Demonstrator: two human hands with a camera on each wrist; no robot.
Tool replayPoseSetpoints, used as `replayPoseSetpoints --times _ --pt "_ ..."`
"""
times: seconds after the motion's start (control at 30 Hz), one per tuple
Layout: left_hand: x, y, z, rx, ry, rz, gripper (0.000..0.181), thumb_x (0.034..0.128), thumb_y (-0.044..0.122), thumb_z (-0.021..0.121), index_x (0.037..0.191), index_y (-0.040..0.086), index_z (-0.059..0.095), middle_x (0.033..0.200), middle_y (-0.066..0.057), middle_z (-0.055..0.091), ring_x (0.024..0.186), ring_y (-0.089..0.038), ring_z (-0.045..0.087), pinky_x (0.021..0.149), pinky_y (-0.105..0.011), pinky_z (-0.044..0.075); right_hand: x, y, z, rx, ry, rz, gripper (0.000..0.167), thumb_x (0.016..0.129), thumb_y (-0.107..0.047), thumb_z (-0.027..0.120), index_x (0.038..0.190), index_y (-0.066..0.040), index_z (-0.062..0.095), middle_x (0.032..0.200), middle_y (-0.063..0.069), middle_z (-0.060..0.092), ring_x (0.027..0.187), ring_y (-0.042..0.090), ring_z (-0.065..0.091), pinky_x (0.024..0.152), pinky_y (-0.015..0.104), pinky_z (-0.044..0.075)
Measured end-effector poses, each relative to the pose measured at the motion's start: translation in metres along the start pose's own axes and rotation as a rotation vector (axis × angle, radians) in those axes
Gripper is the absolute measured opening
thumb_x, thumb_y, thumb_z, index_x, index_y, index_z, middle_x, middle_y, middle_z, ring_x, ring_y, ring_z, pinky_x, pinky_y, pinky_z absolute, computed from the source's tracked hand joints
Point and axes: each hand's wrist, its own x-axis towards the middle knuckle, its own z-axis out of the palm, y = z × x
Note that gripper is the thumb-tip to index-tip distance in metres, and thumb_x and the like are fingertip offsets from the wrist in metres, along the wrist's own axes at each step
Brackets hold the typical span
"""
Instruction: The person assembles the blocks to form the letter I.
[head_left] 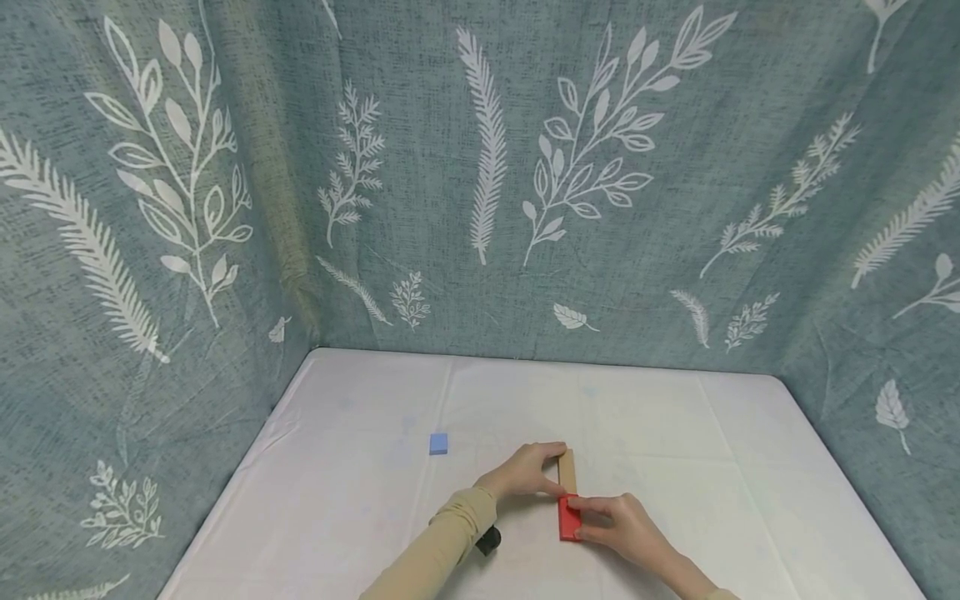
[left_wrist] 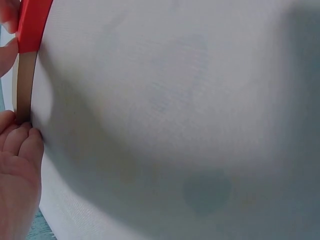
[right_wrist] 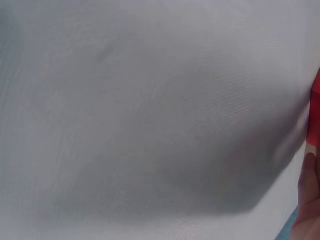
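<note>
A long pale wooden block [head_left: 567, 472] lies on the table, its near end meeting a red block [head_left: 569, 520]. My left hand [head_left: 527, 471] spans the wooden block, fingers at its far end and thumb near the joint with the red one. With thumb and fingers my right hand [head_left: 618, 527] pinches the red block from its right side. In the left wrist view the red block [left_wrist: 33, 25] sits end to end with the wooden block [left_wrist: 25, 85]. Only a sliver of the red block [right_wrist: 314, 117] shows at the right wrist view's edge.
A small blue block [head_left: 438, 444] lies on the white-covered table [head_left: 675, 467], left of and beyond the hands. Something black [head_left: 489, 540] shows beside the left forearm. Leaf-patterned teal curtains [head_left: 450, 167] stand behind and at both sides of the table.
</note>
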Motion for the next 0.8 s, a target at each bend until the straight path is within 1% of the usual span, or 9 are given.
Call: replayPoseSetpoints --times 0.1,0.23,0.3,0.4,0.6,0.7,0.8 --pt "0.000 0.000 0.000 -0.007 -0.004 -0.001 0.068 0.0773 0.019 0.078 0.137 0.003 0.049 0.143 -0.008 0.049 0.135 -0.022 0.044 0.115 -0.030 0.036 0.000 0.001 0.001 0.026 0.012 0.005 0.038 0.079 -0.027 0.076 0.110 -0.007 0.071 0.107 0.008 0.072 0.102 0.019 0.067 0.081 0.033 0.060" --pt "0.001 -0.003 0.000 0.001 0.000 0.024 0.068 0.0769 0.017 0.078 0.136 0.001 0.049 0.142 -0.010 0.050 0.134 -0.023 0.045 0.114 -0.029 0.036 0.001 0.002 0.001 0.073 0.006 0.036 0.037 0.079 -0.024 0.076 0.110 -0.005 0.071 0.108 0.009 0.072 0.104 0.017 0.066 0.082 0.037 0.060" --pt "0.001 -0.004 0.001 0.003 0.003 0.034 0.068 0.0766 0.017 0.078 0.136 0.001 0.049 0.142 -0.010 0.051 0.134 -0.023 0.045 0.114 -0.029 0.037 0.002 0.002 0.002 0.090 0.007 0.052 0.036 0.079 -0.022 0.076 0.110 -0.004 0.071 0.108 0.010 0.072 0.104 0.017 0.067 0.082 0.037 0.059" --pt "0.002 -0.005 0.002 -0.006 0.003 0.033 0.068 0.0767 0.017 0.078 0.136 0.001 0.049 0.142 -0.010 0.050 0.134 -0.023 0.045 0.114 -0.029 0.036 0.003 0.002 0.003 0.093 0.041 0.083 0.033 0.079 -0.018 0.075 0.109 -0.003 0.071 0.107 0.010 0.072 0.102 0.019 0.068 0.082 0.035 0.059" --pt "0.003 -0.007 0.003 0.001 0.002 0.025 0.069 0.0762 0.018 0.079 0.136 0.002 0.049 0.142 -0.009 0.051 0.134 -0.022 0.045 0.114 -0.029 0.037 0.008 -0.003 0.007 0.050 0.176 0.161 0.029 0.078 -0.015 0.075 0.106 -0.006 0.073 0.104 0.007 0.073 0.099 0.024 0.069 0.083 0.034 0.059" --pt "0.003 -0.007 0.003 0.002 0.003 0.025 0.069 0.0761 0.018 0.078 0.137 0.002 0.049 0.142 -0.009 0.050 0.134 -0.022 0.045 0.114 -0.029 0.037 0.012 -0.004 0.008 0.073 0.190 0.200 0.032 0.078 -0.015 0.076 0.108 -0.005 0.072 0.105 0.008 0.073 0.101 0.027 0.068 0.084 0.036 0.059" --pt "0.002 -0.006 0.002 -0.001 0.002 0.027 0.069 0.0761 0.017 0.078 0.137 0.002 0.048 0.143 -0.009 0.050 0.135 -0.022 0.044 0.114 -0.029 0.036 0.016 -0.005 0.009 0.092 0.171 0.213 0.033 0.079 -0.016 0.075 0.109 -0.003 0.071 0.107 0.010 0.072 0.104 0.029 0.067 0.086 0.036 0.058"
